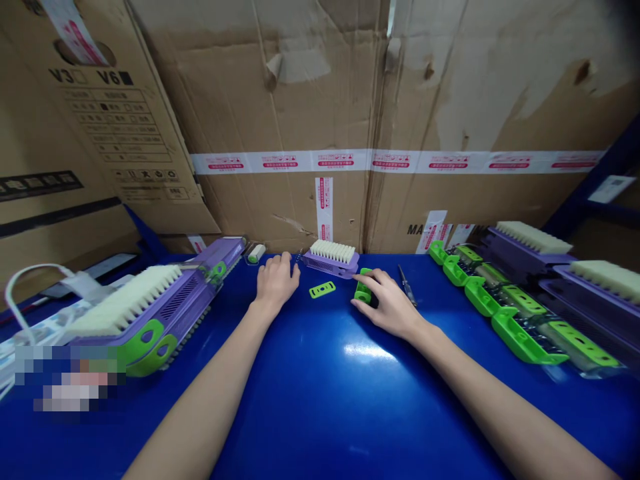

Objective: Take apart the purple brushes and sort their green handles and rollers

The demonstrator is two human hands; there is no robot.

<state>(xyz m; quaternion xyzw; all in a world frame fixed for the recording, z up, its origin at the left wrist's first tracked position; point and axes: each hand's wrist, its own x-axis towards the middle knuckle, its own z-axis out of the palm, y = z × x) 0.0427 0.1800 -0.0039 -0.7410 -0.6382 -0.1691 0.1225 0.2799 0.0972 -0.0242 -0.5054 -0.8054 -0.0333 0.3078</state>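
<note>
My right hand (pixel 389 301) has its thumb and fingers around a bright green plastic piece (pixel 362 291), which stands on the blue table. To the left, my left hand (pixel 277 280) is held low over the table with thumb and fingers a little apart and nothing visible in it. A purple brush-like unit (pixel 327 267) with cream bristles on top lies between and beyond the hands. In front of it rests a flat lime-green plate (pixel 322 290) with holes. Just right of my right hand lies a screwdriver (pixel 407 288). Small dark bits (pixel 301 255) sit beside the purple unit.
A small white-and-green piece (pixel 257 254) lies beyond my left hand. Purple bristled units (pixel 175 300) and white cables (pixel 30 280) are at left. Green curved pieces (pixel 483 297), lime plates (pixel 583 343) and purple units (pixel 525 257) line the right. Cardboard (pixel 300 100) walls the back.
</note>
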